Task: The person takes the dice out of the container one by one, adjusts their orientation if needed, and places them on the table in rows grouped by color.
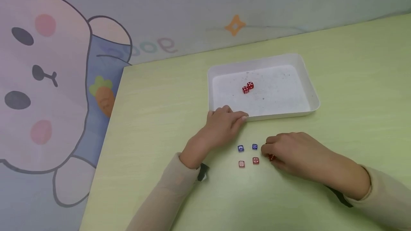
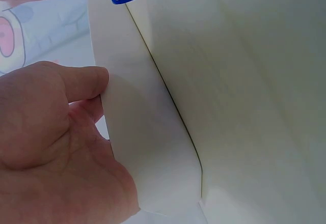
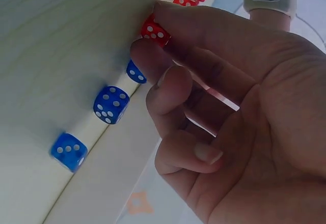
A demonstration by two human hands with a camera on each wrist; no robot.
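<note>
My left hand (image 1: 236,115) holds the near left corner of a white tray (image 1: 308,81); its thumb (image 2: 86,81) presses on the tray's outer wall (image 2: 147,132). Two red dice (image 1: 248,87) lie inside the tray. In front of the tray, my right hand (image 1: 268,152) pinches a red die (image 3: 154,31) between thumb and index finger (image 3: 204,25), low over the table. Just left of it lie two blue dice (image 1: 240,148) (image 1: 254,146) and two red dice (image 1: 242,164) (image 1: 255,160). The right wrist view shows a third blue die (image 3: 135,73), partly hidden behind the thumb.
The pale green table (image 1: 160,134) ends at its left edge (image 1: 106,134) beside a wall with a cartoon rabbit (image 1: 41,81). The tray lies near the table's back edge, with bare tabletop to its right.
</note>
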